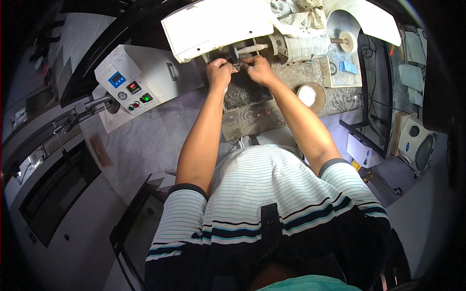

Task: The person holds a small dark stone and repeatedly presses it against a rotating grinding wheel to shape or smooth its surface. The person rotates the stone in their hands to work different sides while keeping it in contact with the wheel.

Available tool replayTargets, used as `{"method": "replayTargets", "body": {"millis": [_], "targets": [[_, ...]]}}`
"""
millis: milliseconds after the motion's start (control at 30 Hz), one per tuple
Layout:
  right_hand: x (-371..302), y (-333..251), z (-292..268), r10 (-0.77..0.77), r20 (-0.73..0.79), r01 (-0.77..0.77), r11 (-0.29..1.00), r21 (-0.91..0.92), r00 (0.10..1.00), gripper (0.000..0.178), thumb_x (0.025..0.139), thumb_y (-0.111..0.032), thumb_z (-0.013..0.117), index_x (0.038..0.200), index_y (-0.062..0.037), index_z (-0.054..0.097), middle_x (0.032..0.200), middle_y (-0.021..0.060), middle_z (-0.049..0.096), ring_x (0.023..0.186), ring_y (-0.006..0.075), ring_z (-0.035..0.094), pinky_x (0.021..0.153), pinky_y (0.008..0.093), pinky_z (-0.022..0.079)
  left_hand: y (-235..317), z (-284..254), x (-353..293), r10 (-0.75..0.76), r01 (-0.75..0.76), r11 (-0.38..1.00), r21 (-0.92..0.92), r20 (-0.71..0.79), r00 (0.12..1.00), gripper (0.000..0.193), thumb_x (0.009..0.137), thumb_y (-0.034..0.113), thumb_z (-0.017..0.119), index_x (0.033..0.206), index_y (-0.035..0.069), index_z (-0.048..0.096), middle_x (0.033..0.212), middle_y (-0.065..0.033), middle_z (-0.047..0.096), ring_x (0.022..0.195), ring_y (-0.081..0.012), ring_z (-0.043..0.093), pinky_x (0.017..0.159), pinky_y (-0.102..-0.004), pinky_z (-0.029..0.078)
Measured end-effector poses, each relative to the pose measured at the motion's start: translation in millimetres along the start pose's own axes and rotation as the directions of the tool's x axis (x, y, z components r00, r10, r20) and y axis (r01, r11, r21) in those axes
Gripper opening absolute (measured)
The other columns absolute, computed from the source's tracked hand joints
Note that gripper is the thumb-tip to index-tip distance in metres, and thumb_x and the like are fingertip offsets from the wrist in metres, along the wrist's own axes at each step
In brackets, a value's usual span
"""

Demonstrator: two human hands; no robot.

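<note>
Near the top centre of the frame, the left hand (220,69) and right hand (257,68) are both pinching closed around a small dark workpiece (236,60), pressing it against the polishing spindle (252,48) with the work seemingly mid-way.

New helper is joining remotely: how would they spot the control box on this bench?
Start at the two hands working at the bench grinder. Look left: the white control box sits tilted on the grey table. It alone has small lit displays and round buttons.
</note>
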State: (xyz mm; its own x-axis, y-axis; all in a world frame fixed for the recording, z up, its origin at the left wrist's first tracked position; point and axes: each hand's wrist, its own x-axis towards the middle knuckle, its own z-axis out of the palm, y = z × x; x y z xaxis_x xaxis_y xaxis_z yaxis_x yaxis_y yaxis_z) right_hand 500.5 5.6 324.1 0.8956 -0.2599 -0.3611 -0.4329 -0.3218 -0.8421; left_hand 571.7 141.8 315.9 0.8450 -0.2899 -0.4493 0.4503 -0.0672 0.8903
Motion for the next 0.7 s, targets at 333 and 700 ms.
{"method": "replayTargets", "body": {"millis": [333,700], "targets": [[-46,22,40,-0.307,0.27,0.408,0.635,-0.656,0.913,0.051,0.08,-0.03,0.054,0.121,0.0003,0.056,0.131,0.0253,0.048,0.115,0.0448,0.048,0.099,0.0434,0.041,-31,-41,-20,0.3,-0.297,0.838,0.457,0.069,0.952,0.015,0.09,-0.001,0.055,0.1,-0.01,0.06,0.08,-0.0092,0.067,0.067,-0.0115,0.063,0.06,-0.0236,0.049],[-37,-1,-16,-0.179,0.129,0.134,0.944,0.301,0.975,0.036,0.08,-0.015,0.049,0.104,0.006,0.063,0.11,0.0251,0.062,0.105,0.0356,0.059,0.091,0.0372,0.046,-43,-32,-24,0.243,-0.265,0.839,0.475,0.108,0.964,0.015,0.088,-0.001,0.056,0.1,-0.01,0.061,0.077,-0.0066,0.065,0.066,-0.0101,0.061,0.061,-0.0238,0.049]]}}
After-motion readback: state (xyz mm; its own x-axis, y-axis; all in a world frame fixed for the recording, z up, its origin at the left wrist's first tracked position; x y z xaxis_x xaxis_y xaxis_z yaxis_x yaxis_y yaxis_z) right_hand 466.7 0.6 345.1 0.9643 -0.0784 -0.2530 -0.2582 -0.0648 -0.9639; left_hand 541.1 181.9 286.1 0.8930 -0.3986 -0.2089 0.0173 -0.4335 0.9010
